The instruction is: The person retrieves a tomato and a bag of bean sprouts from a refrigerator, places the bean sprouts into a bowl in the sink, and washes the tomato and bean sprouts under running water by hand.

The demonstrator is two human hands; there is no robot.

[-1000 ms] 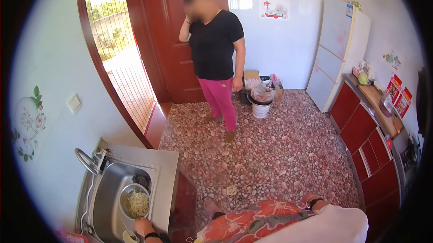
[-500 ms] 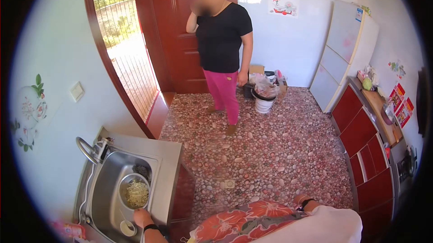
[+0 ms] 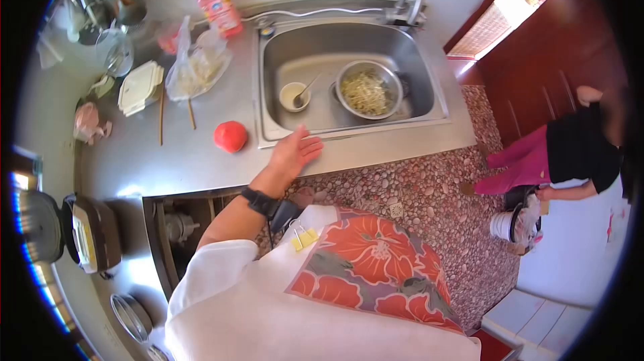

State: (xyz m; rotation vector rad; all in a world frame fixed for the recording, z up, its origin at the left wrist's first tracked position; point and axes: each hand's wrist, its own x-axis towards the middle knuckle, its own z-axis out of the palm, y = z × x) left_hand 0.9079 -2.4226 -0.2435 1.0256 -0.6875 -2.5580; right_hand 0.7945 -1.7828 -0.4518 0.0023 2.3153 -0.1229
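My left hand (image 3: 295, 152), with a dark watch on the wrist, hovers over the front edge of the counter by the sink. Its fingers are stretched out and nothing is in them. In the steel sink (image 3: 302, 49) stands a metal basin (image 3: 400, 96) holding pale strands that look like bean sprouts (image 3: 365, 91). To its left sits a small cream bowl (image 3: 287, 97) with a spoon (image 3: 305, 91) leaning in it. A round red, tomato-like thing (image 3: 230, 136) lies on the counter left of my hand. My right hand is out of view.
A pink pump bottle (image 3: 220, 4), a plastic bag (image 3: 198, 69), white lidded boxes (image 3: 141, 87) and chopsticks (image 3: 162, 116) are on the counter. A rice cooker (image 3: 94, 233) stands open at the left. Another person (image 3: 580, 136) stands by the red door.
My view has swung left from the room to the counter. My left hand has moved from the sink's rim to the counter's front edge, and its fingers are stretched out. My right hand has left the view.
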